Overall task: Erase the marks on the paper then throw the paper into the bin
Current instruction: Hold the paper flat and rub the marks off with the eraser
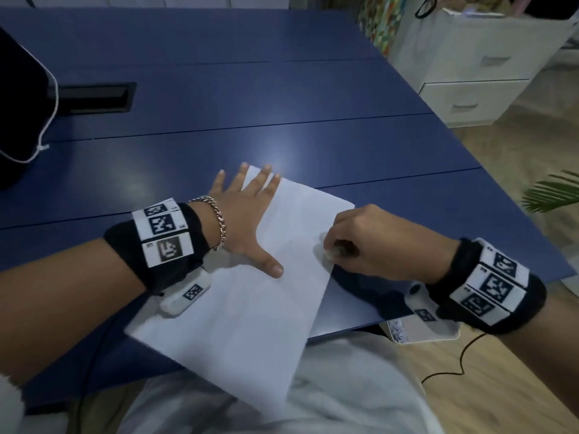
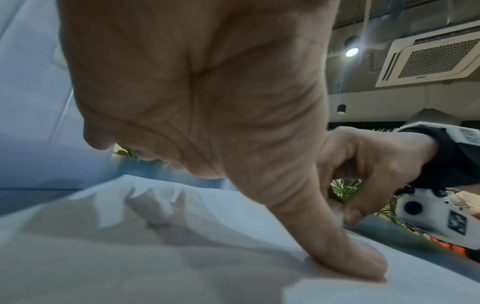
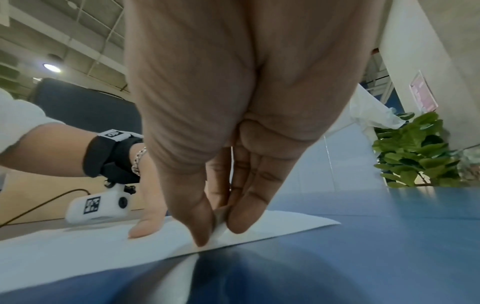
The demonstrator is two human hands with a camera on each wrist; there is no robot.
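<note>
A white sheet of paper (image 1: 250,308) lies tilted on the blue table (image 1: 219,136), its near corner hanging over the front edge. My left hand (image 1: 247,214) lies flat on the sheet's far left part, fingers spread and thumb (image 2: 358,261) pressing down. My right hand (image 1: 360,242) is at the paper's right edge and pinches a small white eraser (image 3: 219,223) between thumb and fingers, its tip on the paper (image 3: 103,246). The eraser (image 1: 327,250) looks blurred in the head view. No marks show clearly on the sheet.
A black bag with a white cord (image 1: 22,114) sits at the table's left. A dark cable slot (image 1: 94,97) is set into the tabletop. White drawers (image 1: 476,89) and a green plant (image 1: 554,192) stand to the right, beyond the table edge.
</note>
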